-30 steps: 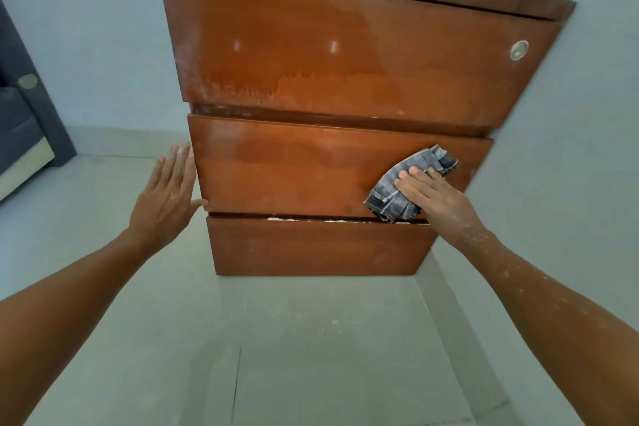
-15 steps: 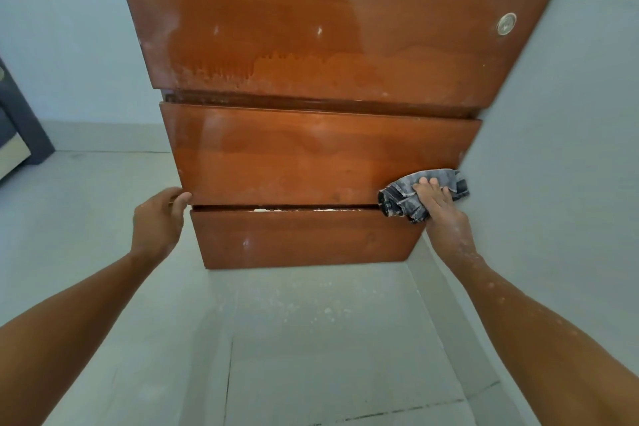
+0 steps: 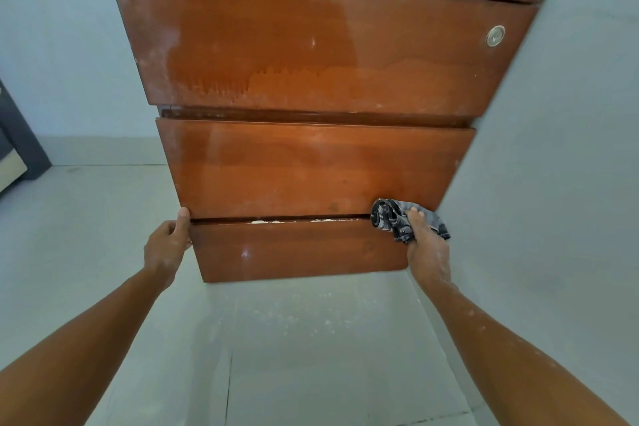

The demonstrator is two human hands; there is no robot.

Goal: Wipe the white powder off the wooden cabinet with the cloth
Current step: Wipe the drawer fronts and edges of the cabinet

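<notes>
Cloth point(image 3: 403, 220), a bunched dark grey rag, was held in the right hand point(image 3: 428, 249) against the right end of the gap between the middle drawer front point(image 3: 311, 169) and the bottom drawer front point(image 3: 297, 251) of the wooden cabinet point(image 3: 321, 45). The fingers of that hand were curled closed over the rag, which pressed its folded edge toward the seam. This placement appeared intended to reach the white powder point(image 3: 290, 220) lodged as a pale line along the slot, where a flat pass over the panels would not dislodge it.

The left hand point(image 3: 167, 245) gripped the left corner where the two lower fronts met, thumb up on the middle front and fingers wrapped behind the edge. It held no object; the grip probably steadied the cabinet against the sideways push of a wipe.

A faint dusty film remained on the top drawer front point(image 3: 311, 41), densest at its left side and lower band. Powder specks lay on the floor point(image 3: 311, 328) below, so the task appeared unfinished.
</notes>
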